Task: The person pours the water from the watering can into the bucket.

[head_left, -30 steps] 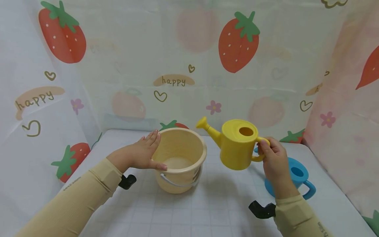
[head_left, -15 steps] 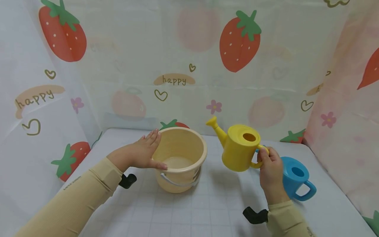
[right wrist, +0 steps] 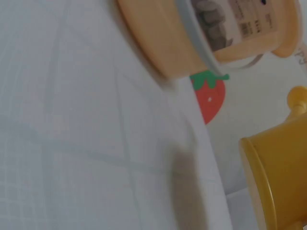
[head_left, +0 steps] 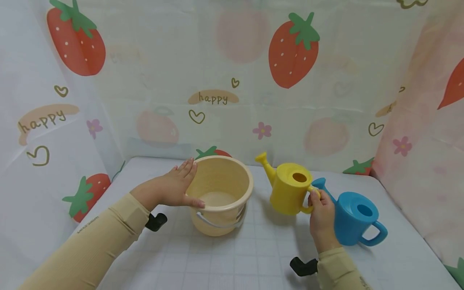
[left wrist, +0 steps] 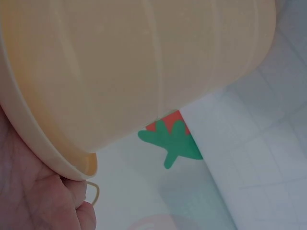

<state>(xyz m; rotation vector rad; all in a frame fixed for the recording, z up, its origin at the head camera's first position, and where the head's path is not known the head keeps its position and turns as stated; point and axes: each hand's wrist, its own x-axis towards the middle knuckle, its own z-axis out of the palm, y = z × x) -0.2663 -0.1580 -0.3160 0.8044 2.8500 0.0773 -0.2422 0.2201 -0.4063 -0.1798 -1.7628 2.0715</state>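
A cream plastic bucket [head_left: 211, 220] stands upright mid-table, its white bail handle hanging down in front. My left hand [head_left: 172, 188] rests on its left rim, fingers straight and thumb stretched along the front edge. The left wrist view shows the palm [left wrist: 36, 191] against the lip of the bucket [left wrist: 139, 67]. To the right, my right hand [head_left: 322, 219] grips a yellow watering can [head_left: 288, 195] by its handle, spout toward the bucket. In the right wrist view, the can's underside [right wrist: 256, 184] shows over the table, a shadow below it.
A blue watering can [head_left: 351, 221] stands on the table right of my right hand, its spout pointing back left. The white gridded table [head_left: 217, 266] meets strawberry-printed cloth [head_left: 217, 129] at the back and sides. A printed label [right wrist: 235, 24] is on the bucket's side.
The yellow watering can has come down toward the table, first shifting right, then slightly left. My right hand moved left and down, uncovering the blue can. Left hand and bucket stayed put.
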